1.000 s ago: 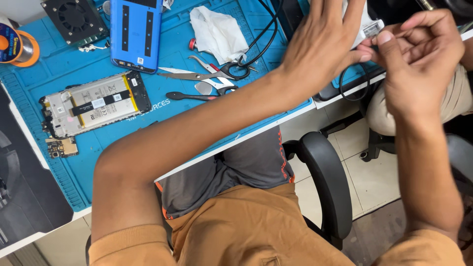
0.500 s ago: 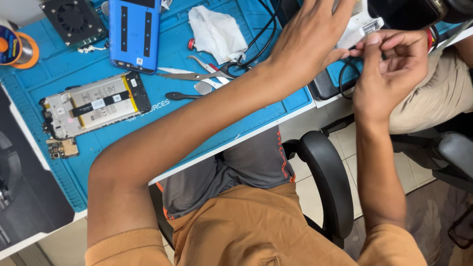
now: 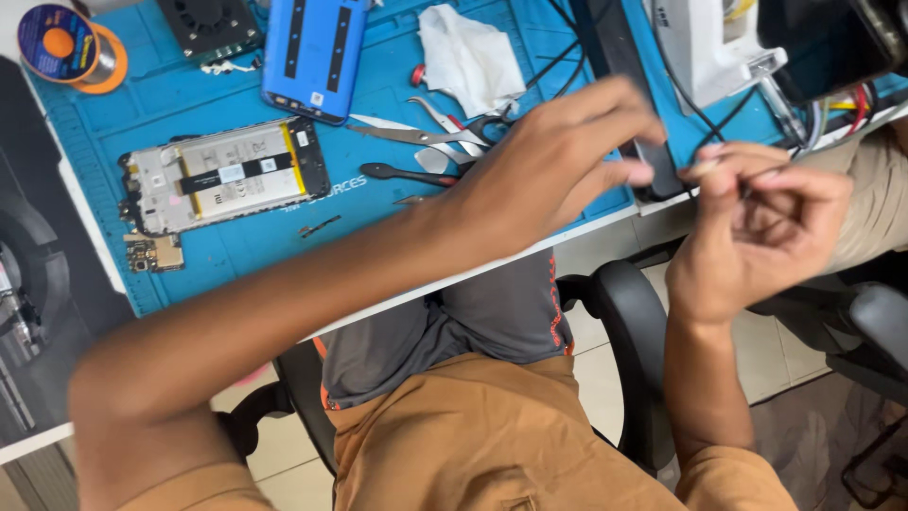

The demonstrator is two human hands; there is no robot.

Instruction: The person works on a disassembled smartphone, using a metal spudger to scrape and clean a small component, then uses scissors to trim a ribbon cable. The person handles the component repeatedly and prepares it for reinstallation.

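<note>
My left hand (image 3: pixel 558 161) hovers over the right edge of the blue work mat (image 3: pixel 236 270), fingers spread and holding nothing, its fingertips close to a black cable (image 3: pixel 653 175). To its right, off the table edge, my right hand (image 3: pixel 766 227) is curled, thumb and fingers pinching a small pale part (image 3: pixel 705 168) that is too blurred to identify. An opened phone (image 3: pixel 222 175) with its battery showing lies on the mat at left, a small circuit board (image 3: pixel 151 254) beside it.
A blue back cover (image 3: pixel 317 52), a white cloth (image 3: pixel 468 57), tweezers (image 3: pixel 416 135), a black screwdriver (image 3: pixel 407 175), a solder spool (image 3: pixel 61 47) and a small fan (image 3: pixel 208 24) lie on the mat. At right, a white device (image 3: pixel 700 47) stands above another person's leg (image 3: pixel 870 218).
My hands, joined on the small part before, have come apart and dropped lower in view. The left hand has let go and the right hand keeps the part.
</note>
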